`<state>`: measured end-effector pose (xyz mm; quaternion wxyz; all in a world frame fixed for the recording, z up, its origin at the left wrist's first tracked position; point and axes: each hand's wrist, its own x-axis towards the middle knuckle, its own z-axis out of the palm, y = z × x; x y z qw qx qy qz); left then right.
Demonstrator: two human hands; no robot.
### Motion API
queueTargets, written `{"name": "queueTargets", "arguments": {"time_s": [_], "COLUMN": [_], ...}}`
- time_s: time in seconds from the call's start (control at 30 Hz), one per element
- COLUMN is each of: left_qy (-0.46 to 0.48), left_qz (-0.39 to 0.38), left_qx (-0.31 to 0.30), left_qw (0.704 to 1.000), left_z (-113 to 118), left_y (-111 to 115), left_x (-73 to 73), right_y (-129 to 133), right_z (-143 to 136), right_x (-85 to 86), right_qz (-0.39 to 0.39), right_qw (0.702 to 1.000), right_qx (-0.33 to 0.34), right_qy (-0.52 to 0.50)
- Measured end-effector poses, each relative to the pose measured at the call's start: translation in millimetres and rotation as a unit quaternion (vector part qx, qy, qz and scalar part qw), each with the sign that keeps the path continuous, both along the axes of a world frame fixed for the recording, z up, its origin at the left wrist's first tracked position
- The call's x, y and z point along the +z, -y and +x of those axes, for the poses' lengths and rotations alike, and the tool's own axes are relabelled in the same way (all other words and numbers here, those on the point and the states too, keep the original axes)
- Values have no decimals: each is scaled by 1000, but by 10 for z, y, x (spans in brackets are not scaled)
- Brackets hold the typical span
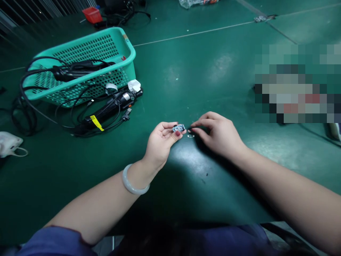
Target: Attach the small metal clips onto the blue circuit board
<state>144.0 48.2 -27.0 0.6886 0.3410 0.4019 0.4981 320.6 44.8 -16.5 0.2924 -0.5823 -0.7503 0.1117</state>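
Note:
Between the thumb and fingers of my left hand (161, 144) is a small circuit board (178, 128), its pale, component-covered face turned upward. A bangle circles that wrist. Close by on the right, my right hand (217, 131) has its thumb and index finger nearly together at a tiny piece beside the board; the piece is too small to name. A small white-framed rectangular part (191, 136) lies on the green tabletop (170, 96) just below those fingertips.
A teal plastic basket (128, 53) at the left holds a black corded tool. Another black corded tool (106, 112) with a yellow tag lies before it, among cables. A white object with a loop (10, 144) sits far left, a red bin (92, 15) at the back. The right side is pixelated.

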Motion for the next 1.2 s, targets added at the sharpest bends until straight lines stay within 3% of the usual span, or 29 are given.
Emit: {"name": "queueTargets", "arguments": {"time_s": [0.17,0.4,0.6,0.8,0.9,1.2], "left_qy": [4,-4,-15,-54,-80,-65], "left_qz": [1,6,5,15,24,23], "left_qx": [1,0,-7,-39,-55,-48], "left_qw": [1000,1000,1000,998,995,996], "left_z": [8,18,7,0,1,14], "left_y": [-3,-2,2,18,28,41], "left_x": [-3,-12,-8,-11,2,26], "right_y": [-41,-87,-98,-39,4,88], "right_z": [-44,-59,-17,52,57,-18], "right_x": [-30,-34,-51,127,179,227], "right_qz": [-79,-94,-75,67,98,25], "right_qw": [995,992,993,994,989,996], "right_qx": [-17,1,11,78,109,82], "right_qy": [62,80,86,-23,-34,-13]}}
